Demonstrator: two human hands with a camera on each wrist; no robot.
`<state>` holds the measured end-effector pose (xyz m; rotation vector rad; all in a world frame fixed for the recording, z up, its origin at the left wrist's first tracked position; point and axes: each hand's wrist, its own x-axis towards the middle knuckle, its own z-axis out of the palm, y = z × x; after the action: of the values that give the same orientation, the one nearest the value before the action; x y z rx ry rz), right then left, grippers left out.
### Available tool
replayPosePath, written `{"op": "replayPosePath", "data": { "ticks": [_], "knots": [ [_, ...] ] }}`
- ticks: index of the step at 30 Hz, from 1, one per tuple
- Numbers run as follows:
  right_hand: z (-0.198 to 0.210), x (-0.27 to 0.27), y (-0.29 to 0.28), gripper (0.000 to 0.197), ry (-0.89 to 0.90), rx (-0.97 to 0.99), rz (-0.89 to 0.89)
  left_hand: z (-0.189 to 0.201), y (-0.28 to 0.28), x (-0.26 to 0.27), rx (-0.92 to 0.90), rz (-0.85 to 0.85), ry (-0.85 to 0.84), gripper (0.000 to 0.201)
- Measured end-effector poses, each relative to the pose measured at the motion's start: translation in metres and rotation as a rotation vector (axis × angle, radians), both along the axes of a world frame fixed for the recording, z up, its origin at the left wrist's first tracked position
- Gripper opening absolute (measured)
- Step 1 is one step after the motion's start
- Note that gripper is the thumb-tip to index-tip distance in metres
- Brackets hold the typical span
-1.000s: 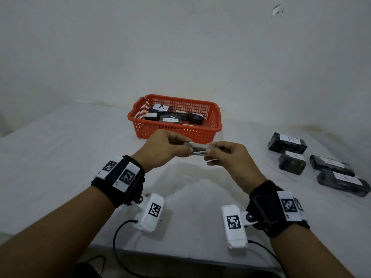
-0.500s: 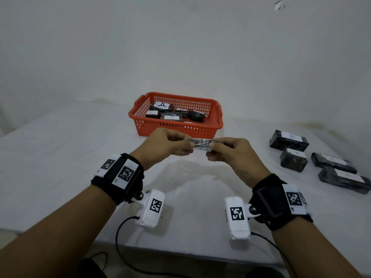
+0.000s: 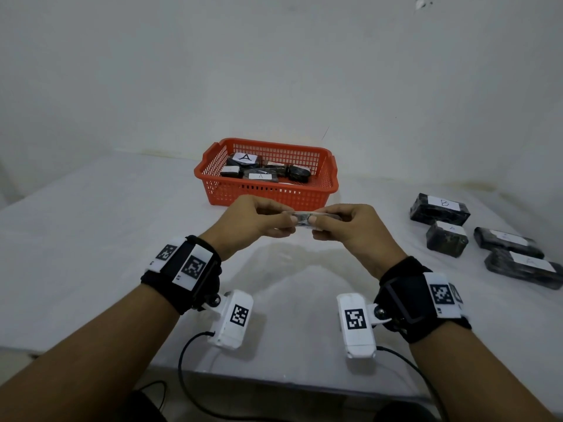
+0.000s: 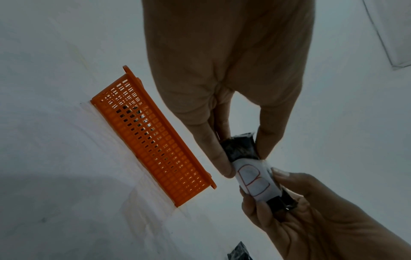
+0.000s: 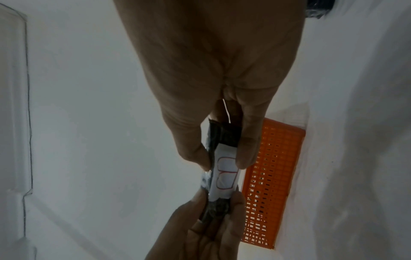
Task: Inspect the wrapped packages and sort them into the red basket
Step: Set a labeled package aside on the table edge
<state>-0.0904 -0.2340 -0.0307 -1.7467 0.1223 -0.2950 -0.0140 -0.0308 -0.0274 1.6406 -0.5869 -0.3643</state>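
Observation:
I hold a small dark wrapped package (image 3: 303, 219) in the air just in front of the red basket (image 3: 332, 175). My left hand (image 3: 259, 222) pinches one end and my right hand (image 3: 344, 223) pinches the other. The wrist views show its white label facing down, marked with a red letter B (image 4: 253, 181) (image 5: 223, 177). The red basket (image 4: 153, 139) (image 5: 273, 177) holds several dark packages, two with labels reading A.
Several dark wrapped packages lie on the white table at the right: one labelled B (image 3: 438, 210), a smaller one (image 3: 446, 239), and two long ones (image 3: 505, 242) (image 3: 524, 268). The white table's front edge (image 3: 274, 379) is near me. A white wall stands behind.
Both hands have lifted the package slightly and drawn closer together on it. The package has been turned between the fingers. The head view has tilted a little.

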Motion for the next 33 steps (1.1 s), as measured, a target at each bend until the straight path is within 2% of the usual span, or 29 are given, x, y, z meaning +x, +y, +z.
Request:
{"op": "replayPosePath", "data": {
  "ticks": [4, 8, 12, 16, 21, 26, 33],
  "knots": [
    [-0.001, -0.003, -0.004, 0.021, 0.026, 0.069, 0.065, 0.001, 0.0, 0.002, -0.02, 0.04, 0.035, 0.02],
    [-0.004, -0.004, -0.008, 0.021, 0.042, 0.063, 0.047, 0.0, 0.0, 0.001, -0.058, -0.015, 0.094, 0.027],
    [-0.001, -0.005, -0.007, 0.024, 0.049, 0.119, 0.044, -0.001, -0.002, 0.0, -0.057, 0.005, 0.043, 0.028],
    [-0.003, -0.004, -0.007, 0.028, 0.001, 0.044, 0.002, -0.002, -0.004, 0.0, -0.075, 0.075, 0.062, 0.031],
    [-0.009, -0.002, -0.005, 0.025, -0.002, 0.076, -0.056, -0.01, -0.007, -0.005, -0.09, 0.097, 0.03, 0.026],
    [-0.011, -0.003, -0.002, 0.022, 0.035, 0.092, -0.02, -0.018, -0.006, -0.003, -0.027, 0.123, -0.059, 0.019],
    [-0.008, -0.002, -0.001, 0.022, -0.005, 0.137, -0.055, -0.015, -0.009, -0.007, -0.111, 0.141, 0.031, 0.019]
  ]
}}
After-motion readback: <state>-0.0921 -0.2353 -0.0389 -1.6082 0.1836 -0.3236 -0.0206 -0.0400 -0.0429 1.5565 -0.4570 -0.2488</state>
